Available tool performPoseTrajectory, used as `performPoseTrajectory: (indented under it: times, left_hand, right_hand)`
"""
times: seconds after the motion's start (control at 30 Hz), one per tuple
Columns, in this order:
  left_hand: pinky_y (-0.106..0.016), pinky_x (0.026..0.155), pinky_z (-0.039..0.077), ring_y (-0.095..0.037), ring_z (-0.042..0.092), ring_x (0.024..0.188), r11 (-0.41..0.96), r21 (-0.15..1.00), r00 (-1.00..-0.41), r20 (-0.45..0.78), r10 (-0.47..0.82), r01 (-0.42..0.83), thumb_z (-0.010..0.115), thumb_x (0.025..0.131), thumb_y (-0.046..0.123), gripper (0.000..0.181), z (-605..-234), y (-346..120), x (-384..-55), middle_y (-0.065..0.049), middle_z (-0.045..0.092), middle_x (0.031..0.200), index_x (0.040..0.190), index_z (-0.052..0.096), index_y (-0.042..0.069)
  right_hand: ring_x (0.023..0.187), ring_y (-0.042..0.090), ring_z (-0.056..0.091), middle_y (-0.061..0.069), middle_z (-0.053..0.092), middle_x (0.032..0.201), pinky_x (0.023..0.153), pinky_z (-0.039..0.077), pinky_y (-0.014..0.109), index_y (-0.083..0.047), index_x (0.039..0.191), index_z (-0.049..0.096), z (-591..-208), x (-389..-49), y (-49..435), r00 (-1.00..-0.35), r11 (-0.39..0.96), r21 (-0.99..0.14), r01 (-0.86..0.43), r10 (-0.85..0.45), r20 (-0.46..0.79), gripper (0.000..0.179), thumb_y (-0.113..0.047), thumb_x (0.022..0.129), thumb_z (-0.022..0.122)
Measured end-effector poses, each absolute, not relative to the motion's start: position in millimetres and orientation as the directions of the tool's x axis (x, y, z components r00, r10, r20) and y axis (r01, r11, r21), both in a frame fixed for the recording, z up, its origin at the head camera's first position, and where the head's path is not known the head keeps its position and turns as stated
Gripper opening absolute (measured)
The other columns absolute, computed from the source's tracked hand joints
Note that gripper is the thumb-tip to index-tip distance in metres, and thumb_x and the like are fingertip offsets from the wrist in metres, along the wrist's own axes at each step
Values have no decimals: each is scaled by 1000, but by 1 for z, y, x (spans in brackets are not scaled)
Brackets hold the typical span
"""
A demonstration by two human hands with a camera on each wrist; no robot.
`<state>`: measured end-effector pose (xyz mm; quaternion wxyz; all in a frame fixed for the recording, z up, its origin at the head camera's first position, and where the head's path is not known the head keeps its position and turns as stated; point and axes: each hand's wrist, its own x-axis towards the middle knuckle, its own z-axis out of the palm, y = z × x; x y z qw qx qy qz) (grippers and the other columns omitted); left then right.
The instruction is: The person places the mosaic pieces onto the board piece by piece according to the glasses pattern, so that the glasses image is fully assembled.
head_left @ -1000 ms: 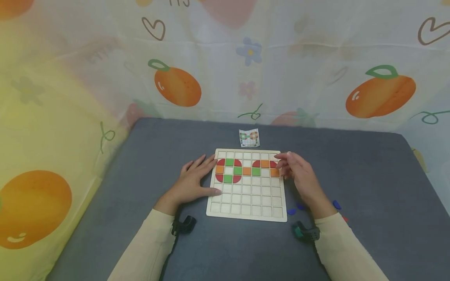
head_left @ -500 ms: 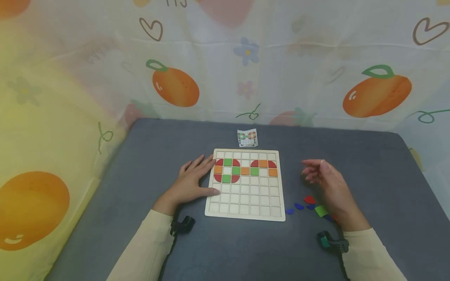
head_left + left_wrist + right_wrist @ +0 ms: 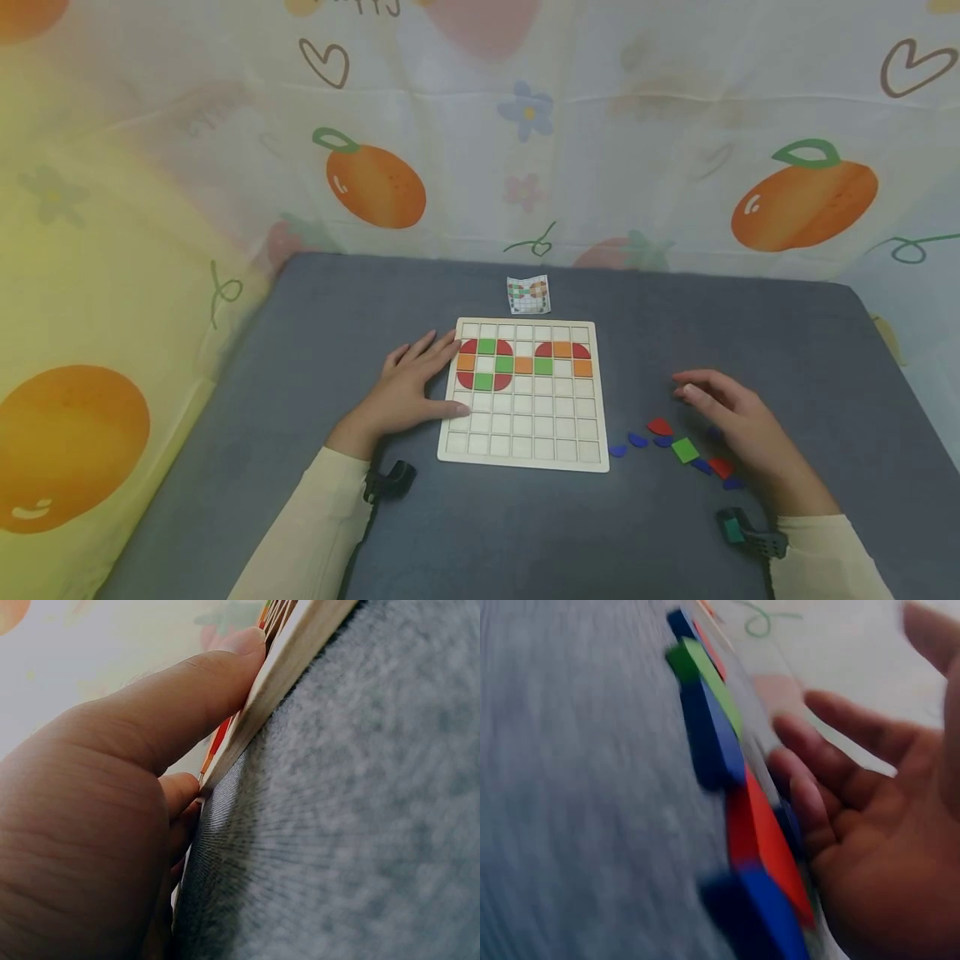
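A square wooden grid board (image 3: 523, 427) lies on the table in the head view. Red rounded pieces and green and orange squares fill several cells in its upper half. My left hand (image 3: 401, 396) rests at the board's left side, thumb (image 3: 217, 671) on the rim and fingers spread along the edge. To the right of the board, my right hand (image 3: 742, 421) hovers beside loose pieces, its fingers loosely bent and holding nothing. Among those pieces are a green square (image 3: 685, 451), a red piece (image 3: 660, 427), another red piece (image 3: 722, 467) and several blue ones (image 3: 714, 739).
A small printed card (image 3: 528, 295) with a coloured grid pattern lies behind the board. The grey table (image 3: 525, 533) reaches back to a fruit-patterned curtain (image 3: 465, 167). Each wrist wears a dark strap mount (image 3: 393, 482).
My right hand has moved off the board's upper right corner, to the right and nearer, uncovering the loose pieces. The left hand stays in place on the board.
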<state>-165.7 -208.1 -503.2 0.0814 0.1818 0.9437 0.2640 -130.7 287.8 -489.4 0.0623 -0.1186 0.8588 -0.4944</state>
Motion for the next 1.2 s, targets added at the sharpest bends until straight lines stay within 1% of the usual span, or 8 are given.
performPoseTrajectory:
  times: [0.07, 0.13, 0.23, 0.37, 0.5, 0.67, 0.83, 1.2]
  left_hand:
    - [-60, 126, 4, -25, 7, 166, 793, 530, -921, -58, 386, 299, 82, 87, 69, 111, -503, -208, -166, 8, 20, 179, 174, 31, 22]
    - [-60, 126, 4, -25, 7, 166, 791, 533, -921, -57, 386, 299, 82, 87, 69, 111, -502, -207, -166, 8, 20, 179, 174, 32, 22]
    - [-60, 126, 4, -25, 7, 166, 789, 534, -920, -53, 389, 303, 83, 87, 68, 111, -502, -207, -166, 7, 20, 179, 174, 31, 21]
    - [-60, 126, 4, -24, 7, 166, 788, 533, -917, -53, 395, 308, 83, 88, 66, 110, -501, -207, -166, 7, 20, 179, 174, 31, 20]
    - [-60, 126, 4, -25, 7, 166, 789, 530, -917, -55, 396, 309, 82, 88, 66, 110, -500, -208, -166, 7, 20, 179, 174, 31, 20]
    - [-60, 126, 4, -25, 7, 166, 792, 526, -916, -59, 397, 309, 82, 88, 66, 110, -501, -208, -166, 7, 20, 180, 174, 31, 20]
    - [-60, 126, 4, -25, 7, 166, 794, 527, -918, -60, 391, 303, 82, 88, 67, 110, -501, -207, -165, 6, 20, 180, 174, 32, 20]
    - [-60, 126, 4, -25, 7, 166, 791, 530, -920, -54, 389, 304, 82, 87, 69, 110, -501, -207, -164, 7, 21, 179, 173, 33, 21]
  right_hand:
    - [112, 6, 64, 12, 68, 133, 89, 51, 21, -6, 147, 65, -489, -129, 293, -955, 520, -846, -117, -292, -47, 38, -25, 114, 62]
    - [112, 9, 63, 10, 66, 135, 87, 54, 25, -9, 146, 66, -489, -128, 298, -941, 548, -827, -129, -330, -72, 40, -24, 109, 72]
    - [113, 11, 58, 7, 63, 135, 89, 52, 27, -12, 141, 69, -487, -126, 303, -907, 562, -805, -189, -414, -76, 43, -20, 101, 83]
    - [111, 11, 52, 3, 59, 130, 91, 48, 27, -15, 132, 72, -486, -127, 307, -848, 550, -780, -298, -527, -47, 42, -17, 94, 89]
    - [105, 11, 52, -2, 59, 121, 86, 48, 29, -19, 119, 72, -487, -128, 307, -836, 563, -747, -352, -548, -20, 32, -17, 93, 90]
    - [96, 12, 55, -5, 60, 111, 79, 50, 31, -21, 107, 72, -488, -128, 303, -855, 594, -732, -335, -518, -29, 20, -17, 96, 87]
    - [94, 13, 55, -6, 59, 108, 78, 49, 32, -20, 106, 72, -488, -128, 299, -875, 629, -720, -292, -480, -65, 16, -20, 97, 86]
    - [92, 15, 53, -4, 58, 105, 77, 47, 33, -17, 104, 73, -488, -128, 291, -911, 689, -676, -261, -408, -64, 15, -21, 98, 86]
